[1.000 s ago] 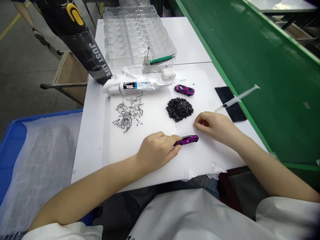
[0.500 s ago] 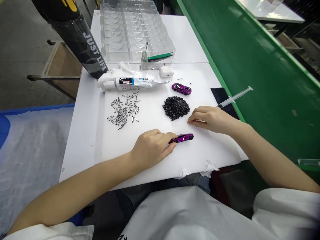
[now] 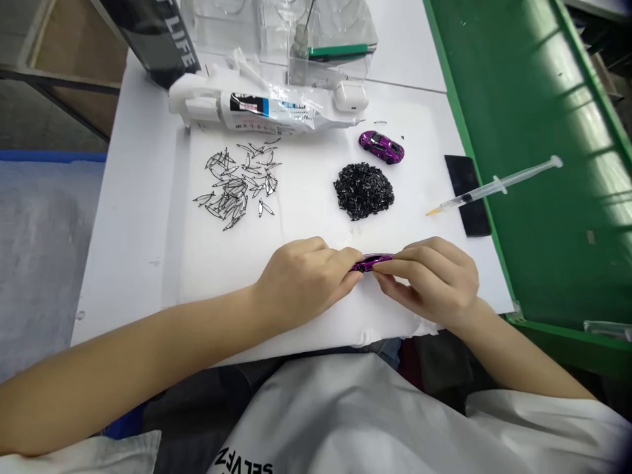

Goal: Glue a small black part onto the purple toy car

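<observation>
A small purple toy car [image 3: 371, 263] lies sideways between my hands, just above the white work surface. My left hand [image 3: 311, 280] grips its left end between thumb and fingers. With fingertips pinched together, my right hand [image 3: 432, 276] touches the car's near side and covers its right end. Whatever sits between those right fingertips is too small or hidden to make out. Beyond the hands is a heap of small shiny black pieces [image 3: 364, 191]. A second purple toy car [image 3: 382, 147] stands behind that heap.
Thin black-outlined pieces [image 3: 237, 187] lie scattered at left. Behind are a white glue tube [image 3: 266, 112], a white earbud case [image 3: 351, 97], a green pen-like tool [image 3: 340, 51] and a clear tray [image 3: 227, 29]. At right, a syringe [image 3: 498, 184] rests across a black phone [image 3: 469, 197].
My right hand has moved from beside the black heap down to the purple car in my left hand. The view has shifted closer, and the syringe's yellow tip now shows.
</observation>
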`<state>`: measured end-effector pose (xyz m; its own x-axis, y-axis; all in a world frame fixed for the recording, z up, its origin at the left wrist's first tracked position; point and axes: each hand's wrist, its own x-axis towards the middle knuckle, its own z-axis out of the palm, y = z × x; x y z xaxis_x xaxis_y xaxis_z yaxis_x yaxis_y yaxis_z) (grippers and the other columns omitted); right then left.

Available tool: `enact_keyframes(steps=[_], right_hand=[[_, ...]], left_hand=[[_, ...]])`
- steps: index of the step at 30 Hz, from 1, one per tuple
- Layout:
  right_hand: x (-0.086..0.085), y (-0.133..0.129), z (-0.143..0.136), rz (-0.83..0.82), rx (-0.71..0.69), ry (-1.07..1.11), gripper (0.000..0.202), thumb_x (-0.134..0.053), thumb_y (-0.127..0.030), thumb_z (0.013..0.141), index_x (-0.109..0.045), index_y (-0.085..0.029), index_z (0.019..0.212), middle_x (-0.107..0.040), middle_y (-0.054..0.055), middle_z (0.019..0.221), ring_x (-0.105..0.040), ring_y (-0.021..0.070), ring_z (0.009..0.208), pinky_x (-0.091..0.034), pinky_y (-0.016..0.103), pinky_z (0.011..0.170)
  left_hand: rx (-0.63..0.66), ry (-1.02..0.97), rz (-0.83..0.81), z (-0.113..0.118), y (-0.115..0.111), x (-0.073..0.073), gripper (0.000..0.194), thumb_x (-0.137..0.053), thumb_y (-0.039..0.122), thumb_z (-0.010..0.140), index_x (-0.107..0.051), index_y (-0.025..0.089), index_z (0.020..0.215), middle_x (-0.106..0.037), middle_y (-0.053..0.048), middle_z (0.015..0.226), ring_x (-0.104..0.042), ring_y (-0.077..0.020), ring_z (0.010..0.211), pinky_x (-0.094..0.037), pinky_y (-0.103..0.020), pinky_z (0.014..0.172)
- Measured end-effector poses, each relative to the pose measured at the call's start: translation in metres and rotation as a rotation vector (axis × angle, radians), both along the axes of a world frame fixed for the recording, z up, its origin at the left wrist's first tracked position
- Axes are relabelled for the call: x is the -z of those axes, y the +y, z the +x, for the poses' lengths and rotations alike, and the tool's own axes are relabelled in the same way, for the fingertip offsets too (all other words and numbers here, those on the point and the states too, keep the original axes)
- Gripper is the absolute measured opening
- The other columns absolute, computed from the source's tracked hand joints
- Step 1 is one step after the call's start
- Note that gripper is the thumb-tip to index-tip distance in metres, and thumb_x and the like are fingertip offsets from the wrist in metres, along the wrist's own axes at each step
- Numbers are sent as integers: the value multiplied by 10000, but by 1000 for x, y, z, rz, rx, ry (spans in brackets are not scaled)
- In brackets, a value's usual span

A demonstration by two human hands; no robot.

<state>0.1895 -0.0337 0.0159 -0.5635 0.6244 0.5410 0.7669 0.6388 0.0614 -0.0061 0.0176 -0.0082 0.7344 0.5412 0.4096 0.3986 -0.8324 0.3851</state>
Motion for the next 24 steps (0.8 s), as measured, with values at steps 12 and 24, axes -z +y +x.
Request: enact_keyframes(steps=[12,24], right_hand=[[5,3,3,17,-55,-10,182,-703,-140,689,-596,-180,830,-609,5,593,-502,124,546,-452,259,485],[10,3,3,12,-63,-20,222,-703,-95,663,-603,-176,843,-563,26,605,-441,139,597,-429,266,488]], left_hand=[[9,-2,30,1,1,1,230,-459,259,877,-655,145,913,-608,10,601,-570,-140,583,-445,-258,532],[8,-1,30,1,0,0,221,-465,250,876,-656,144,910,-612,10,607,-580,-140,596,-446,-256,529]])
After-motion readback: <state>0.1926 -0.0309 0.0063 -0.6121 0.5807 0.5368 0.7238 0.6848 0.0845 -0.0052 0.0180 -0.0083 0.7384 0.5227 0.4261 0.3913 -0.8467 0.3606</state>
